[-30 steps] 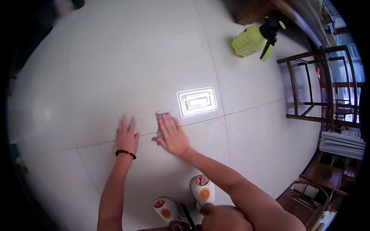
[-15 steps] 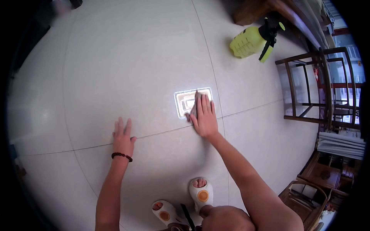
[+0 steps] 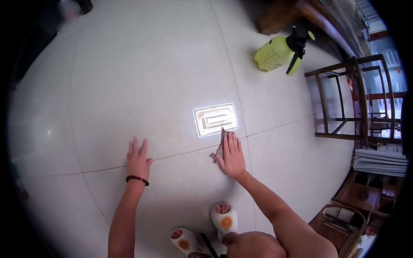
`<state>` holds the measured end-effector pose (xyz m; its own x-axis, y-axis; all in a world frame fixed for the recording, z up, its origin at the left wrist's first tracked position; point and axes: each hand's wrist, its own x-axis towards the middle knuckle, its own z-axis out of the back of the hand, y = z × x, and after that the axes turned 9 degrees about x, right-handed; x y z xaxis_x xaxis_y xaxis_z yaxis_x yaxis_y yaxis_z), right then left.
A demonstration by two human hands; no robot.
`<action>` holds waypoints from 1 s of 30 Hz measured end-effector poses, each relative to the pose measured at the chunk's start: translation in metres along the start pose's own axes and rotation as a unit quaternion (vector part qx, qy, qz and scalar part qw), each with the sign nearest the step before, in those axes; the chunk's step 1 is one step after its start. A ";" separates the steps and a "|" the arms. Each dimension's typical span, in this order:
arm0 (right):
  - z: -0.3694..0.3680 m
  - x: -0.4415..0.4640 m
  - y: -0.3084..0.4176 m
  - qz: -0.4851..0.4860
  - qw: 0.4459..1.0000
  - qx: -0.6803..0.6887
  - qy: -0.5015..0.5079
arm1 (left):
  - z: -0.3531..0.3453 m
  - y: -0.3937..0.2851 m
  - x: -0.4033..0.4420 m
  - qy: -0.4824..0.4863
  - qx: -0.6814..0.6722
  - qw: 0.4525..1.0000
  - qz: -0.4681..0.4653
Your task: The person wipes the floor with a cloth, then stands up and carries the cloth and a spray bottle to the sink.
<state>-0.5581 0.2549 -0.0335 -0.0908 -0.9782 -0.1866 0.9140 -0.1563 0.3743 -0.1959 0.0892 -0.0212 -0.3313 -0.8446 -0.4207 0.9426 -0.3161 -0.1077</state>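
Note:
My right hand [image 3: 233, 155] lies flat on the floor with its fingers stretched forward, pressing on a greyish-brown cloth [image 3: 218, 154]. The cloth sticks out along the thumb side and ahead of the fingers; the rest is hidden under my palm. Just beyond the fingertips is a bright rectangular light reflection on the glossy floor tiles [image 3: 142, 86]. To the left, my left hand [image 3: 138, 160] rests on the floor, open with fingers spread and nothing in it. A dark beaded bracelet [image 3: 137, 179] circles that wrist.
A yellow-green pump spray bottle [image 3: 273, 53] stands at the upper right, near a wooden furniture leg [image 3: 275, 21]. Dark wooden chair frames [image 3: 340, 103] and a stack of papers [image 3: 378, 161] line the right side. My feet in white slippers [image 3: 224, 217] are at the bottom.
My right hand has drawn the cloth back toward me, off the bright reflection. My left hand stays in place on the floor; the view has shifted slightly.

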 end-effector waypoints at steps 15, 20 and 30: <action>0.011 0.088 -0.004 0.021 0.996 -0.021 -0.080 | -0.005 0.002 -0.002 -0.008 -0.034 0.999 -0.007; 0.003 0.068 0.014 0.077 0.995 -0.002 -0.055 | 0.001 -0.003 -0.002 0.009 -0.017 1.000 0.003; 0.042 0.214 -0.061 -0.016 0.996 -0.048 -0.074 | 0.006 0.002 0.003 -0.001 -0.005 1.000 -0.026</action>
<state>-0.6502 0.0489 -0.0581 -0.1709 -0.9836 -0.0573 0.9426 -0.1801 0.2810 -0.1954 0.0836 -0.0177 -0.3800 -0.8283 -0.4116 0.9244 -0.3555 -0.1380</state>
